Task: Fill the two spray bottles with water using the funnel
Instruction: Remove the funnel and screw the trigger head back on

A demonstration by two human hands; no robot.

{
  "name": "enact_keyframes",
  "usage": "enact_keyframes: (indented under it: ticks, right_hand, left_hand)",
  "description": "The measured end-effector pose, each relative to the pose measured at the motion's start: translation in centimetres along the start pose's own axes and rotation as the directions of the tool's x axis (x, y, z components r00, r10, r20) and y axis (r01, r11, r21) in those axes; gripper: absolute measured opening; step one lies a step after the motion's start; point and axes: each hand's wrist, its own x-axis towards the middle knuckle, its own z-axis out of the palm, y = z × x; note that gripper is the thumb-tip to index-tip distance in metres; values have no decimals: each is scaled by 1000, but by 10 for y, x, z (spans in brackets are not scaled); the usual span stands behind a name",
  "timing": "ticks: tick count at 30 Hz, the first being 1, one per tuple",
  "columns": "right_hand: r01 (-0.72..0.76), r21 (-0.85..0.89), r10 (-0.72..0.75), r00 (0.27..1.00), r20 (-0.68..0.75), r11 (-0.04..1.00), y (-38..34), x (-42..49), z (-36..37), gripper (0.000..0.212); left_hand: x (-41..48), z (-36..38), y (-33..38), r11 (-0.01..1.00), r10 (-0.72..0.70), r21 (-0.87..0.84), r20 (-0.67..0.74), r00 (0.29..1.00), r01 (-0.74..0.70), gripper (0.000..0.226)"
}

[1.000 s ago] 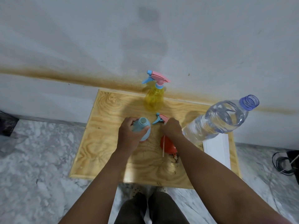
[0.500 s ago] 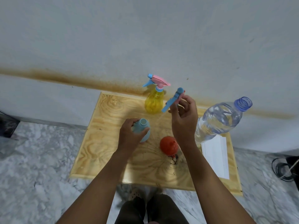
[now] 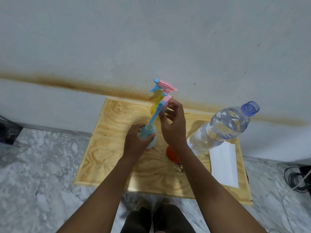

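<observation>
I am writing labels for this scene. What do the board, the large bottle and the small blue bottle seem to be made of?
The board looks like bare plywood: swirling grain, pale matt face. The large bottle seems thin clear plastic: see-through, ribbed, with glints. The small blue bottle is probably plastic, matt and slightly cloudy; its colour is even and dull.

A plain indoor room, probably in a home rather than a workshop or lab. A bare grey wall [image 3: 151, 39] fills the upper frame, crossed by a rusty brown stain [image 3: 84, 84]. Marble-patterned floor [image 3: 42, 174] tiles surround a low plywood desk [image 3: 101, 157] carrying household ware: a yellow spray bottle [image 3: 155, 105], a water bottle [image 3: 223, 126]. Dark cables [image 3: 296, 180] lie at the right edge.
</observation>
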Motion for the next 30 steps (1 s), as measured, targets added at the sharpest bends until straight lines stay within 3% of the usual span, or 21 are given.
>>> enact_keyframes:
  ticks: [5,9,13,22,30]
  right_hand:
    - [-145,-19,146,987,62,989,19,-11,6,34]
    - [-296,-13,295,950,97,955,28,-15,9,34]
    - [-342,-45,345,927,145,939,30,-16,11,36]
    - [-286,-32,287,945,154,958,7,-8,1,43]
    - [-220,76,201,958,205,973,-32,-3,-16,22]
  left_hand:
    - [-7,2,-12,998,-60,19,63,996,59,72]
    - [-5,5,-15,998,-61,-2,100,993,62,68]
    - [-4,3,-9,999,-38,-25,87,995,40,67]
    - [-8,-6,20,993,105,-48,0,994,-105,63]
    - [-18,-13,67,989,90,-118,6,996,-89,75]
